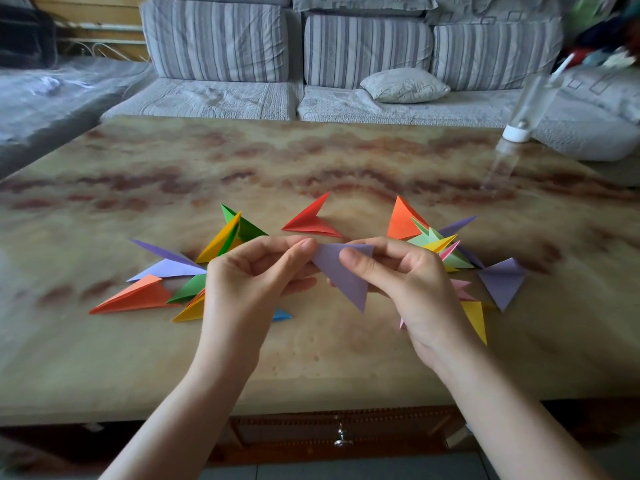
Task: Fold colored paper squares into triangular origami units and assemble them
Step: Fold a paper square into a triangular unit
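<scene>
I held a purple paper triangle (343,275) up over the middle of the table (311,358). My left hand (249,271) pinched its left corner between my thumb and first finger. My right hand (408,282) pinched its top edge the same way, with my other fingers curled under it. The long point of the triangle pointed down.

Folded paper pieces lay on the table behind my hands. To the left of the middle of the frame there was a yellow and green piece (232,233), a flat orange piece (138,296) and some light purple ones. A tiny blue piece (281,315) peeked out by my left wrist. A red piece (311,220) sat alone just above my hands. To the right of the middle there was a pile with a tall orange piece (401,220), a yellow piece (476,320) and a big purple piece (502,280).

A clear bottle (516,133) stood near the table's upper right edge. A gray striped sofa (242,95) with a small pillow (403,85) filled the top of the frame.
</scene>
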Demonstrator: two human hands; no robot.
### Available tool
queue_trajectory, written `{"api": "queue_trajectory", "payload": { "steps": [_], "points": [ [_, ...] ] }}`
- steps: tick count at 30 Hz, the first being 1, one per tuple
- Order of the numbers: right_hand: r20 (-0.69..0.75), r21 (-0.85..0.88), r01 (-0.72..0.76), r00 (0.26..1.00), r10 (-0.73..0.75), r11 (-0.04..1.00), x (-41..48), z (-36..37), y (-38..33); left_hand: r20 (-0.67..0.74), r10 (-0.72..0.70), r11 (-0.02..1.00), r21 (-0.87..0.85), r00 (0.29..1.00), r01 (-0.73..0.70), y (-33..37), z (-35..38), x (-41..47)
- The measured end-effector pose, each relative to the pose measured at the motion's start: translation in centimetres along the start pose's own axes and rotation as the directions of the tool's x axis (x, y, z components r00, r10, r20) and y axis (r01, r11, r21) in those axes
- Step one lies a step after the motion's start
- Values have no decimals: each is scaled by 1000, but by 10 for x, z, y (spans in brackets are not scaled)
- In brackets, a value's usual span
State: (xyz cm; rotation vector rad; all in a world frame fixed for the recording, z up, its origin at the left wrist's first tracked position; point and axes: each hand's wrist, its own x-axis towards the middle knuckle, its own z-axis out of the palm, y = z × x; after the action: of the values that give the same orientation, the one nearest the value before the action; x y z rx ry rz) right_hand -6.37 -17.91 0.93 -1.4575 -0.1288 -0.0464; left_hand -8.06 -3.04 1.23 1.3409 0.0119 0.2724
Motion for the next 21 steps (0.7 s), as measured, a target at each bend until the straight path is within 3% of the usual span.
{"api": "queue_trajectory", "payload": {
  "steps": [7, 10, 16, 21],
  "points": [
    [-39, -29, 30, 999, -31, 999, 1, 0, 1, 19, 17, 999, 50, 1000, -18, -3, 0, 1],
    [-25, -108, 64, 997, -67, 992, 1, -3, 1, 51, 17, 992, 125, 999, -23, -3, -2, 4],
    [76, -184, 88, 994, -75, 979, -2, -2, 0, 113, 130, 926, 342, 985, -161, -3, -5, 4],
    [76, -141, 44, 997, -33, 989, -2, -4, 1, 59, 170, 931, 319, 984, -180, -6, -3, 5]
  ]
}}
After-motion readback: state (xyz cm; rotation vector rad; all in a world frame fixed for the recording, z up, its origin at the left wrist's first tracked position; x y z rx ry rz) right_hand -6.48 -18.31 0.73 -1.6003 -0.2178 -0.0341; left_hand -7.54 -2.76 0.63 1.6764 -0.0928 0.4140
